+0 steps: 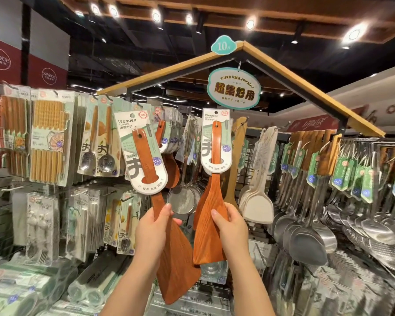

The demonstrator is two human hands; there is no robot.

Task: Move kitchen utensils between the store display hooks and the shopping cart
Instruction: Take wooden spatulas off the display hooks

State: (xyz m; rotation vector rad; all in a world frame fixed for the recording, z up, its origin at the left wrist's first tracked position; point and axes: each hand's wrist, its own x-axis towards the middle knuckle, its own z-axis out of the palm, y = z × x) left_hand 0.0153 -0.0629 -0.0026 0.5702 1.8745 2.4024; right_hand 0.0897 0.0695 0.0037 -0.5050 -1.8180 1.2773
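Note:
Both my hands are raised in front of the store display, each on a brown wooden turner with a white and green "Wooden Turner" card. My left hand (152, 226) grips the neck of the left turner (176, 265), which tilts left, its card (144, 153) held clear of the hooks. My right hand (232, 226) grips the blade of the right turner (211, 201). That one stands upright, its card top (216, 115) up at the hook row. Whether it hangs on a hook I cannot tell. No shopping cart is in view.
Hooks behind carry packed chopsticks (47, 137), spoons (100, 144), mesh strainers (184, 199), pale spatulas (258, 206) and steel ladles and turners (310, 233) at right. Packaged goods fill the shelf below. A green hanging sign (234, 88) sits under the wooden roof frame (306, 80).

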